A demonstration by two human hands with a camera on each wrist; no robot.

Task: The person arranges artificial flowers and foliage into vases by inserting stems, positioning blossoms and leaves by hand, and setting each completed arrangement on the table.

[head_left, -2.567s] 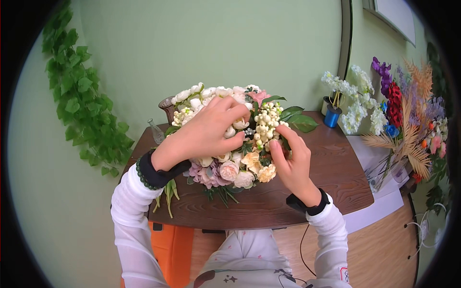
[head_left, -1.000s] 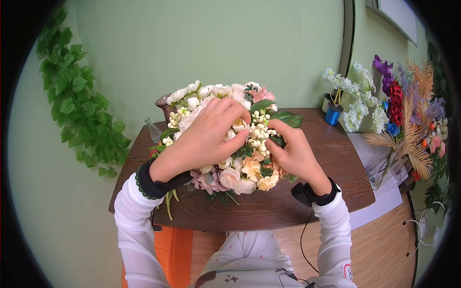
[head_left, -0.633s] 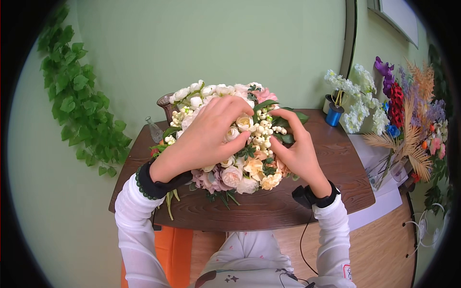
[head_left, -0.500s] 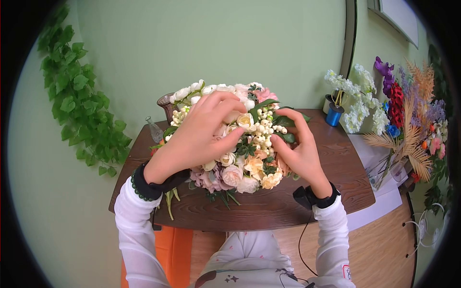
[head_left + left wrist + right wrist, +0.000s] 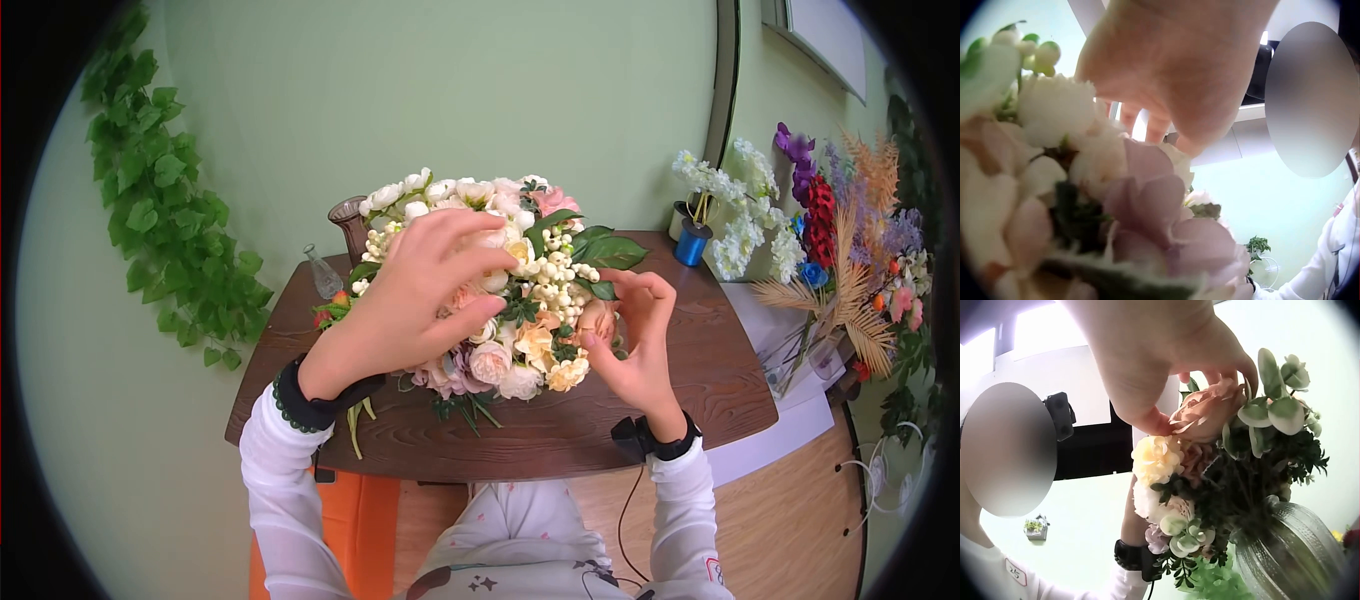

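A full bouquet of artificial flowers [image 5: 490, 365] fills the middle of the table, its stems in a ribbed glass vase [image 5: 1291, 550] seen in the right wrist view. My left hand [image 5: 415, 285] lies over the bouquet's left side, fingers spread and slightly bent above white blooms. Mauve petals [image 5: 1154, 206] lie below that palm in the left wrist view. On the right side, my right hand [image 5: 645, 350] holds a peach-pink rose [image 5: 1207, 412] between thumb and fingers. White berries [image 5: 555, 280] and a pale yellow flower [image 5: 1157, 459] sit beside this rose.
Behind the bouquet stand a brown glass vase [image 5: 350, 220] and a small clear bottle [image 5: 322, 275]. Cut green stems [image 5: 355, 425] lie at the table's [image 5: 500, 450] front left. A blue pot [image 5: 692, 242] of pale blossoms is at the back right, with more flowers [image 5: 822, 210] beyond.
My right hand has moved from the white berries down and right to the peach-pink rose. My left hand has shifted slightly down and left, uncovering more blooms.
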